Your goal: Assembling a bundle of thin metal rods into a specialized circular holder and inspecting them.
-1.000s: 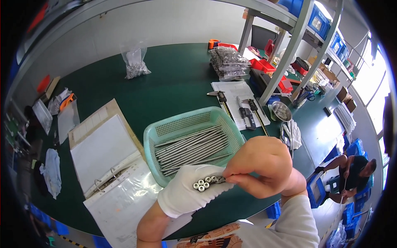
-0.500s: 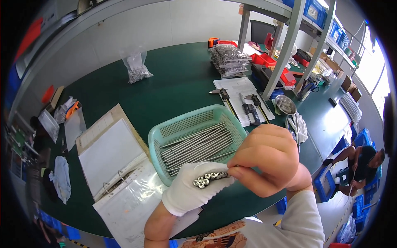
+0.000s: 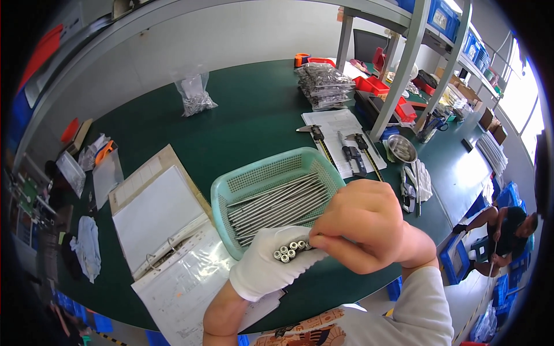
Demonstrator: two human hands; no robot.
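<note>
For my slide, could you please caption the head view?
Gloved left hand cups small metal nuts; bare right hand picks at them beside basket of rods.

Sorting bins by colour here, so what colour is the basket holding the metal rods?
Light teal-green basket, shown in the head view.

Dark green table (image 3: pixel 254 115), curved front edge. Centre: teal mesh basket (image 3: pixel 274 176) of metal rods (image 3: pixel 277 202). 8 o'clock: open ring binder (image 3: pixel 167 242). 1 o'clock: paper sheet (image 3: pixel 340 138) with calipers (image 3: pixel 314 135). 12 o'clock: stack of bagged parts (image 3: pixel 323 85). 11 o'clock: clear bag (image 3: pixel 196 95). 3 o'clock: steel bowl (image 3: pixel 402 148)
</note>
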